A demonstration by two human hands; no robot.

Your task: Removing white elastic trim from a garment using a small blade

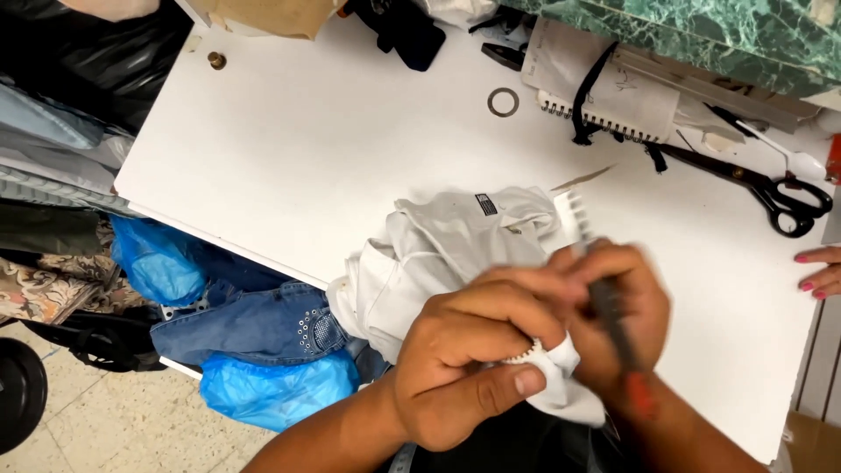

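On a white counter [289,149], a white garment [438,254] is bunched at the near edge, its trimmed hem pinched in the clenched fingers of the left hand [473,368]. A dark, red-ended tool [613,324], blurred, is gripped in the right hand [626,315] against the cloth. Black scissors [762,184] and a notebook [604,83] are seen behind; another person's hand [819,270] rests at right.

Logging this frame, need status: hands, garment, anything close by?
Left hand pinching white garment. Right hand gripping dark tool, blurred. Another person's fingers at table edge; scissors well off.
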